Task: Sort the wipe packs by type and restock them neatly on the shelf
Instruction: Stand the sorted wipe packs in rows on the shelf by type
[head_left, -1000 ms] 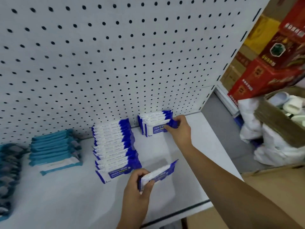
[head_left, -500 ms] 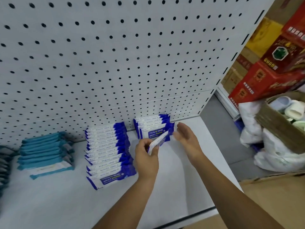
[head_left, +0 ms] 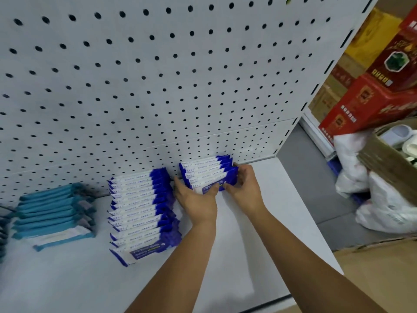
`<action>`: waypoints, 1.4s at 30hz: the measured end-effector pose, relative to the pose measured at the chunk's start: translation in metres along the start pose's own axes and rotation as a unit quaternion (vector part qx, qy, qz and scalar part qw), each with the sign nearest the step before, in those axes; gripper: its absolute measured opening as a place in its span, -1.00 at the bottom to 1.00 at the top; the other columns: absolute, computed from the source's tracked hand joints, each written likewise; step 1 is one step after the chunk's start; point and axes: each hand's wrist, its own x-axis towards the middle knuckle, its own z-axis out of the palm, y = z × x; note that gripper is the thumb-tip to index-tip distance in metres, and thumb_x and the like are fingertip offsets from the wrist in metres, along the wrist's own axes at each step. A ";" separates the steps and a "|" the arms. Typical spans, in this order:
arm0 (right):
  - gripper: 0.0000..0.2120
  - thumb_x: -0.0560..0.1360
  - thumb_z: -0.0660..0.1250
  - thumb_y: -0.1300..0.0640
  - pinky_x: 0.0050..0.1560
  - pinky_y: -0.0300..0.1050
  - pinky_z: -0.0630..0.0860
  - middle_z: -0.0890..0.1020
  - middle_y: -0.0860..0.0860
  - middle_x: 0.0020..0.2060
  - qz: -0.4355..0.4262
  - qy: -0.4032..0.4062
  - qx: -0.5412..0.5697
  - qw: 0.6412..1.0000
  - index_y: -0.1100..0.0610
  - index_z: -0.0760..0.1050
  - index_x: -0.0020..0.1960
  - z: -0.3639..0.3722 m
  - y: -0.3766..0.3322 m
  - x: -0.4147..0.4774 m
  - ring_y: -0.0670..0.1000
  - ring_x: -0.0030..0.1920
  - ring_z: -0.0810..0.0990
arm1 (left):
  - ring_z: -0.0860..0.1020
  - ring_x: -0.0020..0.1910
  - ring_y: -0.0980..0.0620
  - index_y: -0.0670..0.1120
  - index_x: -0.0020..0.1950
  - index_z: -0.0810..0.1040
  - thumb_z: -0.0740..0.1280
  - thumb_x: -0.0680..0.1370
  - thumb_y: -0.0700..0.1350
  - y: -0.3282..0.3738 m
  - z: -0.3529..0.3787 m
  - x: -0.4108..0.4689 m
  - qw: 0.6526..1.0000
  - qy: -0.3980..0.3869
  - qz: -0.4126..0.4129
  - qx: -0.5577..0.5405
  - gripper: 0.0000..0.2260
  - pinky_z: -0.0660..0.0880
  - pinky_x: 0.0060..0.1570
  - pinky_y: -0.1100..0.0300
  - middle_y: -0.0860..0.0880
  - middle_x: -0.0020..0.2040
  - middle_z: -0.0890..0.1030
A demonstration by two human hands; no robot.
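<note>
A short row of blue-and-white wipe packs [head_left: 207,170] stands against the pegboard at the back of the white shelf [head_left: 259,233]. My left hand [head_left: 194,199] grips its left end and front pack. My right hand [head_left: 246,188] grips the right end, fingers curled round the blue edges. A longer row of the same blue-and-white packs [head_left: 142,211] runs forward to the left of my hands. Further left lies a row of teal packs [head_left: 54,213].
More dark teal packs [head_left: 2,229] show at the far left edge. The pegboard wall [head_left: 158,86] rises behind the rows. Right of the shelf are red boxes [head_left: 372,102], white bags [head_left: 383,199] and a cardboard box [head_left: 392,163] on the floor.
My left hand carried a single blue-and-white pack to the front of the short row. Both hands have closed in on that row's two ends.
</note>
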 end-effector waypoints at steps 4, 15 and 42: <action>-0.18 0.39 0.47 0.43 0.22 -0.24 0.51 0.45 -0.17 0.33 -0.009 -0.056 -0.001 0.998 0.01 0.18 0.48 0.000 -0.003 0.011 -0.19 0.29 0.51 | 0.38 0.41 -0.12 -0.19 0.54 0.20 0.70 0.20 -0.14 0.003 0.003 0.015 0.998 -0.050 0.023 0.012 0.03 0.39 0.39 -0.12 -0.18 0.40 0.41; -0.28 0.43 0.36 0.51 0.19 -0.28 0.51 0.53 -0.13 0.24 -0.004 -0.047 0.012 0.999 -0.03 0.25 0.40 0.010 0.000 0.009 -0.20 0.23 0.55 | 0.51 0.32 0.05 -0.09 0.51 0.27 0.55 0.36 -0.37 0.000 0.003 0.015 0.986 -0.148 0.025 -0.076 -0.20 0.50 0.22 0.33 -0.07 0.35 0.49; -0.38 0.43 0.40 0.49 0.09 -0.39 0.50 0.54 -0.22 0.16 -0.003 -0.047 -0.019 0.999 -0.09 0.37 0.26 -0.019 -0.022 0.008 -0.25 0.13 0.56 | 0.56 0.24 0.05 0.03 0.38 0.39 0.45 0.41 -0.40 0.008 -0.005 0.018 0.979 -0.186 0.066 -0.048 -0.37 0.50 0.31 -0.03 -0.01 0.25 0.58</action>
